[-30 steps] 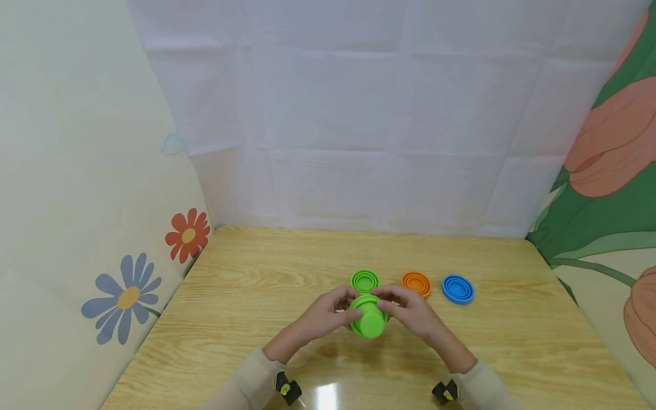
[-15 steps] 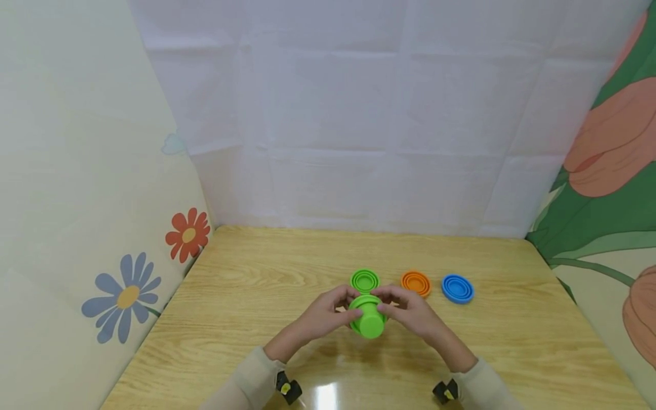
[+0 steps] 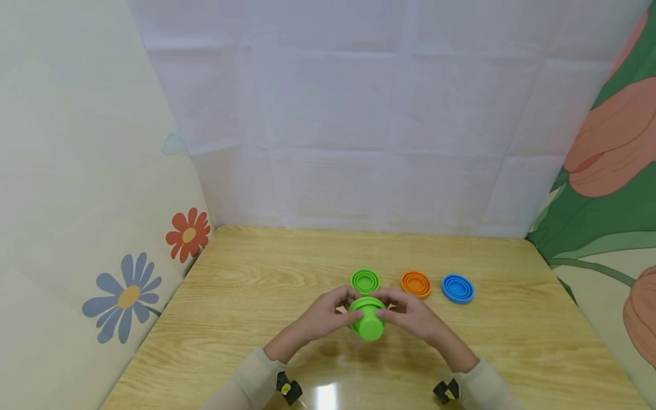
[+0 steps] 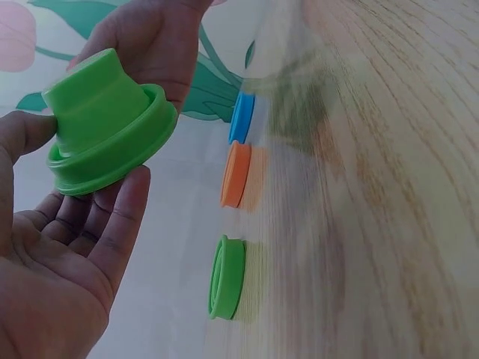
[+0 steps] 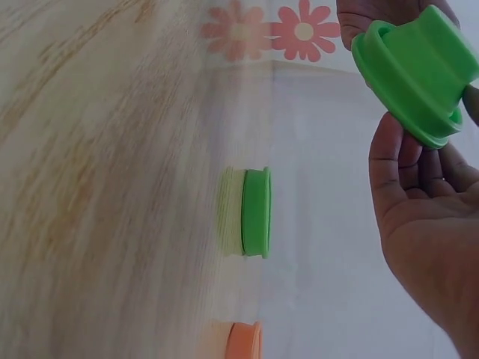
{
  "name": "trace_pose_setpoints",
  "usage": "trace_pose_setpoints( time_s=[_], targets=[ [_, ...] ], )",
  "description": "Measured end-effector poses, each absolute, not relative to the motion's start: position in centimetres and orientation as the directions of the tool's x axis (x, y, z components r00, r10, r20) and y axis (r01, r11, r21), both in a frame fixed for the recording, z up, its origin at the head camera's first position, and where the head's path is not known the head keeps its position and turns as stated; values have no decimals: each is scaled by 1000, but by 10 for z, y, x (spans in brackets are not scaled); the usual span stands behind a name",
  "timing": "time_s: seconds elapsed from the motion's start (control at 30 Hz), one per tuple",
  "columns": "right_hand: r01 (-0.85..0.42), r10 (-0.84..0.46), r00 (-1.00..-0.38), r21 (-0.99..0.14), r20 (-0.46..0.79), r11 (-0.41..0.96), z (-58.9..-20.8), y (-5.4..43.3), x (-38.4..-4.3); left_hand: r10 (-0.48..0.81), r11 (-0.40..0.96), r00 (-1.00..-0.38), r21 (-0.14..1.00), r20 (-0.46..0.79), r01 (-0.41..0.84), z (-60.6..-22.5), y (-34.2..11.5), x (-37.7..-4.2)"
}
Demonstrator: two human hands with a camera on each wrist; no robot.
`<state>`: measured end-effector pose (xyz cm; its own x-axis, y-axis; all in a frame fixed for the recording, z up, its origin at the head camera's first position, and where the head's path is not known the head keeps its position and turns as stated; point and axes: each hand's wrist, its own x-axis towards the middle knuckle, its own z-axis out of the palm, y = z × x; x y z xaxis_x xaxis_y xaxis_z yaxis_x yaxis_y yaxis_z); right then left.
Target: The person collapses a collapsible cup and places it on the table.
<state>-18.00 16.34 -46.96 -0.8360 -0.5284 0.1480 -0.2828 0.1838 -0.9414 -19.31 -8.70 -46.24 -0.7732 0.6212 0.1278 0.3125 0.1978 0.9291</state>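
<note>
A green collapsible cup [image 3: 369,319] is held above the table between both hands, its narrow base toward the camera. My left hand [image 3: 330,312] grips its wide rim from the left, and my right hand [image 3: 407,314] grips the rim from the right. In the left wrist view the cup [image 4: 105,123] is partly extended, with my fingers [image 4: 123,217] under its rim. The right wrist view shows the same cup [image 5: 419,71] above my right palm [image 5: 430,224].
Three flattened cups lie in a row on the wooden table [image 3: 246,296] behind the hands: green [image 3: 365,281], orange [image 3: 415,283], blue [image 3: 458,288]. Patterned walls close in at left, back and right.
The green cup looks slightly shorter now, its base pushed a little toward the rim. Both hands stay where they were.
</note>
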Motion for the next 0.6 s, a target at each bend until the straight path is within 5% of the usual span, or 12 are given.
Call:
trace_pose_setpoints(
  time_s=[0.6],
  targets=[
    [-436, -529, -813, -856, 243, 277, -473, 152, -180, 603, 333, -787, 854, 132, 399, -463, -84, -193]
  ],
)
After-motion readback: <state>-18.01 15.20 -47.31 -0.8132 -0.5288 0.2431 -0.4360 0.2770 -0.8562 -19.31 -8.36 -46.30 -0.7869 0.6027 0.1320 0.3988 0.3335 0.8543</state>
